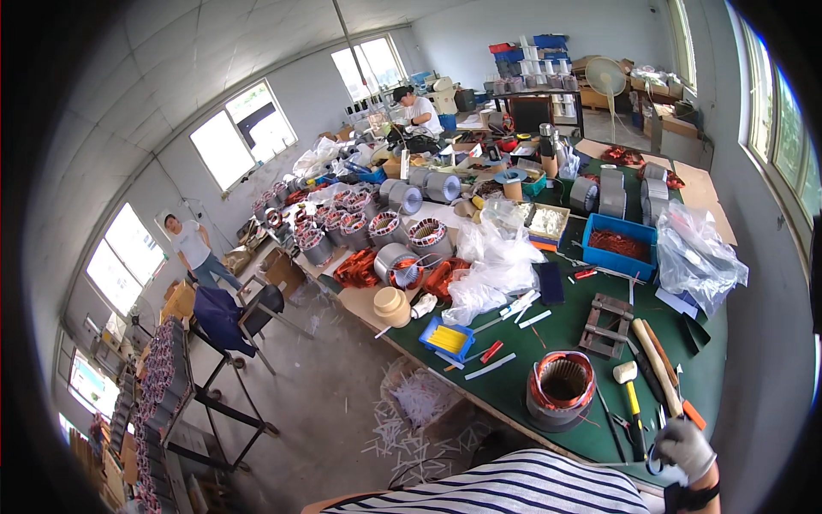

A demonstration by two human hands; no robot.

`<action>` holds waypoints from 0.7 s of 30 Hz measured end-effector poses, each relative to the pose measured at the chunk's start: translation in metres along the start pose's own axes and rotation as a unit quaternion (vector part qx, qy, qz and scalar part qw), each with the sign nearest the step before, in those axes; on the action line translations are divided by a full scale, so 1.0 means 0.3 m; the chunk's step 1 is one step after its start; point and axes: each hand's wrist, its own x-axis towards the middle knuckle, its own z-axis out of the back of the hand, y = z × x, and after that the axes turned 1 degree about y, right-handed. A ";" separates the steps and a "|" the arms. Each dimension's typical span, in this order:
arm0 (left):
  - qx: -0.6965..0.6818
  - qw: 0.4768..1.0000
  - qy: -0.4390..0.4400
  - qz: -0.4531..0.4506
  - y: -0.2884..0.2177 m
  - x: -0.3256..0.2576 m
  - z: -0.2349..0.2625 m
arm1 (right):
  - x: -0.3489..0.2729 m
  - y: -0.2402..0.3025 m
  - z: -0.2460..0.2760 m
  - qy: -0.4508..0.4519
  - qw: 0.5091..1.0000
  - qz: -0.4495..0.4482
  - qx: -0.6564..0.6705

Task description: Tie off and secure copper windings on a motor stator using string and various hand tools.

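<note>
My right hand [687, 449], in a pale work glove, is at the table's near right edge. Its fingers are curled at the blue handle loops of a pair of scissors [654, 463]. My left hand is out of sight; only a bit of bare arm shows along the lower edge. Just left of the tools stands a motor stator [561, 390] with copper windings around its open bore. Between it and my right hand lie a mallet [632, 398] with a yellow-black handle and dark, thin pliers-like tools [611, 421]. A wooden stick [656, 364] lies beyond.
The green tabletop [514, 385] holds a metal fixture [607, 325], a blue tray of yellow strips [447, 339], a blue bin of copper wire [618, 243] and plastic bags [492, 270]. More stators [387, 230] crowd the far left. Two people [419, 113] [193, 244] are farther off.
</note>
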 end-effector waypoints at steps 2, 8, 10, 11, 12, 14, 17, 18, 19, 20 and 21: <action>-0.007 1.000 -0.005 -0.001 0.039 0.029 0.017 | -0.049 -0.193 -0.097 0.034 0.997 -0.023 -0.067; -0.043 0.999 -0.018 0.024 0.128 0.042 0.021 | 0.109 -0.214 -0.130 0.087 0.989 -0.013 -0.121; -0.050 0.998 -0.013 0.031 0.150 0.024 0.013 | 0.137 -0.204 -0.152 0.098 0.987 -0.019 -0.122; -0.052 0.998 -0.012 0.034 0.159 0.017 0.018 | 0.149 -0.200 -0.162 0.101 0.987 -0.022 -0.122; -0.052 0.998 -0.010 0.036 0.168 0.011 0.023 | 0.157 -0.197 -0.172 0.103 0.987 -0.025 -0.122; -0.052 0.998 -0.008 0.038 0.181 0.008 0.039 | 0.167 -0.191 -0.188 0.105 0.987 -0.030 -0.122; -0.049 0.998 -0.007 0.037 0.189 0.017 0.063 | 0.168 -0.184 -0.201 0.103 0.986 -0.037 -0.123; -0.049 0.998 -0.007 0.036 0.188 0.021 0.067 | 0.163 -0.182 -0.204 0.101 0.986 -0.040 -0.124; -0.048 0.998 -0.007 0.035 0.187 0.025 0.070 | 0.158 -0.181 -0.206 0.101 0.986 -0.042 -0.125; -0.048 0.998 -0.007 0.035 0.185 0.026 0.071 | 0.153 -0.179 -0.209 0.100 0.986 -0.044 -0.126; -0.047 0.998 -0.007 0.034 0.183 0.028 0.079 | 0.148 -0.181 -0.214 0.098 0.986 -0.046 -0.126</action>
